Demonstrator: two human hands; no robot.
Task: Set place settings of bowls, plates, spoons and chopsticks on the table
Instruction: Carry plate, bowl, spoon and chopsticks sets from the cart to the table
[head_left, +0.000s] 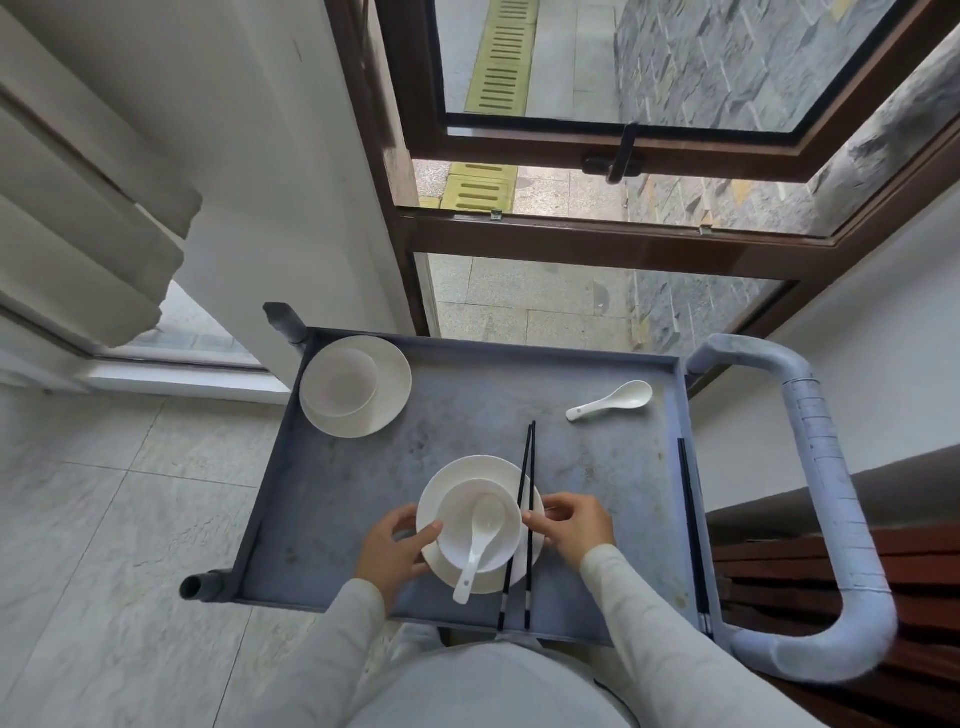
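Note:
On the grey cart tray (467, 405) a white plate (457, 475) carries a white bowl (467, 499) with a white spoon (480, 540) resting in it. A pair of black chopsticks (525, 478) lies across the plate's right side. My left hand (392, 551) grips the plate's left rim. My right hand (571, 525) grips the plate's right rim, fingertips by the chopsticks. A second plate (387, 410) with a bowl (340, 384) sits at the tray's far left corner. A loose spoon (610, 400) and another chopstick pair (691, 530) lie at the right.
The cart's padded grey handle (826, 493) curves along the right side. A dark wooden bench (831, 582) stands beyond it. A brown-framed glass window (597, 156) and a white wall column are ahead; pale floor tiles lie to the left.

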